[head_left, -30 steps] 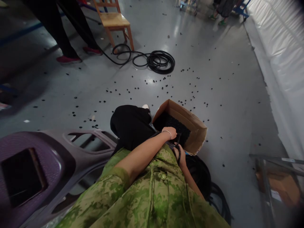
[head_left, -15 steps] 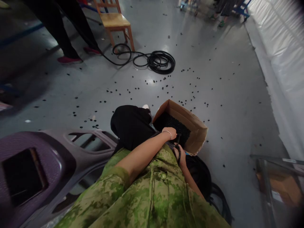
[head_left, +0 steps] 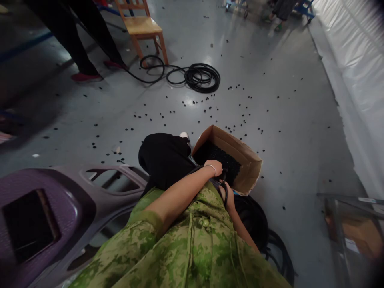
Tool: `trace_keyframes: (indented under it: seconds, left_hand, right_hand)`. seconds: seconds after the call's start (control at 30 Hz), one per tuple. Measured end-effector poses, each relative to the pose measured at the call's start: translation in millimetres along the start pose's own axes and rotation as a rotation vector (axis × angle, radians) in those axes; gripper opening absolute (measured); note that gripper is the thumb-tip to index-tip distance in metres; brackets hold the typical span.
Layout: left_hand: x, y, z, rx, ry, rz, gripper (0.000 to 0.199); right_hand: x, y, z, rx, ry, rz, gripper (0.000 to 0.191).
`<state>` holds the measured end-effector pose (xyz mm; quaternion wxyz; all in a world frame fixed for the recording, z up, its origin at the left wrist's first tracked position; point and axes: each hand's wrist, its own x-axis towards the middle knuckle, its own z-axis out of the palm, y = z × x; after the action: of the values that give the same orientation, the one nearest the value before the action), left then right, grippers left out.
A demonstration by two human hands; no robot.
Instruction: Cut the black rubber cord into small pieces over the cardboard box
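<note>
My left hand [head_left: 213,167], with a bracelet at its wrist, is closed in a fist over the near edge of the box. A thin black strip [head_left: 225,170] sticks out past its fingers; most of it is hidden. Close beside it, my right hand [head_left: 229,197] is wrapped round a slim black scissors-like tool [head_left: 226,188], whose upper end reaches the strip. Under both hands stands an open cardboard box [head_left: 250,166], tilted toward me, with a heap of small black pieces [head_left: 223,155] inside.
A coil of black hose [head_left: 253,220] lies right of my lap, another coil [head_left: 207,78] ahead by a wooden chair [head_left: 144,26]. Small black pieces dot the floor. A purple-grey plastic stool [head_left: 69,192] bears a phone [head_left: 28,226]. A person's legs [head_left: 87,44] stand at upper left.
Both hands keep almost the same place and grip. The whole view has shifted very slightly; nothing is visibly taken up or let go.
</note>
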<state>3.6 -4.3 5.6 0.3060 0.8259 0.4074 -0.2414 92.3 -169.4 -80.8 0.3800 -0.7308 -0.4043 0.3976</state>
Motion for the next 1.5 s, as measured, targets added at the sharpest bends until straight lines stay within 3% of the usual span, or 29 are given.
trace_keyframes:
  seconds: [0.67,1.1,1.33,1.5]
  left_hand:
    - [8,-1,7.1,-0.023,0.001,-0.035,0.044]
    - [4,0,4.5,0.007,-0.012,-0.068,0.038]
    - [3,-1,1.6,-0.041,0.038,-0.081,0.038]
    - [3,0,1.0,-0.055,0.057,-0.061,0.041]
  right_hand:
    - [11,37,12,-0.163,0.082,-0.12,0.047]
    - [11,33,15,-0.14,0.1,-0.053,0.052]
    - [6,24,6,-0.006,0.029,-0.047,0.049]
    - [4,15,0,0.079,-0.059,0.045,0.047]
